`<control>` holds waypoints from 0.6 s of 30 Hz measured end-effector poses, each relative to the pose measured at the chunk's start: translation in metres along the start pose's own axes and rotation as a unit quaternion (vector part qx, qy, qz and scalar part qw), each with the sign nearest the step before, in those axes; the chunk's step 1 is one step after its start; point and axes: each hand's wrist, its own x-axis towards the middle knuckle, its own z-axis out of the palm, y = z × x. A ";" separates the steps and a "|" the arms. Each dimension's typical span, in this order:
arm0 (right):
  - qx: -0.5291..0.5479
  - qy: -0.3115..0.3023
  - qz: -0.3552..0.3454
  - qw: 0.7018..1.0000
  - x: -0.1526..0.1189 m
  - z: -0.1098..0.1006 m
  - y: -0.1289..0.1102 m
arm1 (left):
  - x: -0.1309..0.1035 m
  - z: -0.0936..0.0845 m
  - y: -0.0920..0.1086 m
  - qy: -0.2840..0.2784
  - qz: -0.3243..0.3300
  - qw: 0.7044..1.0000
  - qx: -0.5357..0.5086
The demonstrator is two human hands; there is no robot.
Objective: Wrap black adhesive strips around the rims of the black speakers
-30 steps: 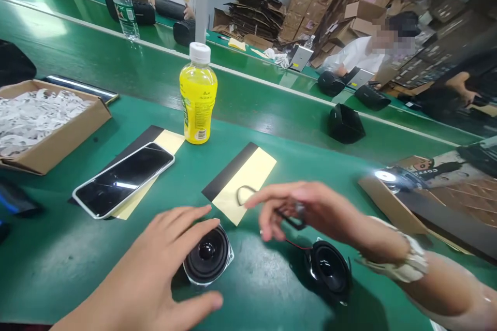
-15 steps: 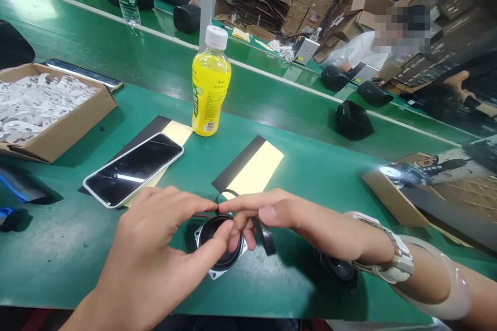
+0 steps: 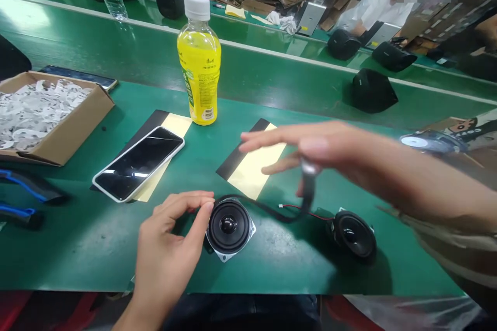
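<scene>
A round black speaker driver (image 3: 229,225) with a metal frame lies face up on the green table. My left hand (image 3: 171,238) pinches at its upper left rim, thumb and fingertips together on a black strip (image 3: 267,210) that curves over the driver's top edge. The strip runs right and up to my right hand (image 3: 310,150), which is raised and blurred, with its curled fingers holding the strip's end and other fingers stretched left over a black-and-cream sheet (image 3: 254,163). A second driver (image 3: 354,234) with a red wire and white plug sits to the right.
A yellow drink bottle (image 3: 200,62) stands behind a white-edged phone (image 3: 139,164). At left are a cardboard box (image 3: 73,124) of white scraps and blue-black plier handles (image 3: 33,186). Black speakers, including one (image 3: 373,90), sit on the far bench, where people work.
My right hand has moved up and right from the driver, drawing the strip out. The driver is now uncovered, and my left hand stays at its rim. The view has shifted.
</scene>
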 end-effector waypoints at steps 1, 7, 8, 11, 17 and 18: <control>-0.001 0.047 -0.009 0.999 -0.002 -0.003 -0.002 | -0.002 0.001 -0.002 0.000 -0.013 1.000 0.001; -0.066 0.270 -0.147 0.949 -0.009 -0.007 -0.006 | -0.003 0.003 -0.002 -0.033 -0.050 0.998 0.001; -0.078 0.283 -0.152 0.944 -0.009 -0.007 -0.005 | -0.002 0.004 -0.001 -0.030 -0.049 0.998 0.000; -0.096 0.290 -0.149 0.940 -0.011 -0.009 -0.001 | -0.003 0.006 0.000 -0.026 -0.041 0.999 0.004; -0.102 0.293 -0.152 0.939 -0.013 -0.011 0.001 | -0.004 0.009 -0.001 -0.024 -0.065 0.998 0.013; -0.094 0.290 -0.148 0.941 -0.012 -0.012 0.001 | -0.006 0.009 -0.001 -0.019 -0.069 0.997 0.014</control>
